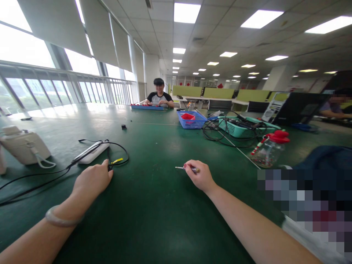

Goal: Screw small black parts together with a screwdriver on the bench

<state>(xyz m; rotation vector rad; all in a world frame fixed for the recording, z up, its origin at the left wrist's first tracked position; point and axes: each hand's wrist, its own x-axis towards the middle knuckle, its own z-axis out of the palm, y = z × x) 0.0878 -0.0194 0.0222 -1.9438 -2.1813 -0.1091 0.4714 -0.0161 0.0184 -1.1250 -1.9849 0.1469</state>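
My right hand (200, 175) is closed around a small screwdriver (180, 167), whose thin metal shaft points left, just above the green table. On the left, my left hand (92, 183) has its fingertips pinched at a black cable (128, 156) with a yellow tag (117, 161). A dark piece shows between its thumb and index finger, partly hidden by the hand. Right behind that hand lies a white flat device (95, 153), with black cable running over it.
A beige bottle (24, 146) with a strap stands at left. Ahead lie a small black piece (124, 127), a blue basket (191, 121) and a teal basket (236, 129) with tangled cables. A red-lidded jar (266, 152) stands at right. A person (159, 97) sits across the table.
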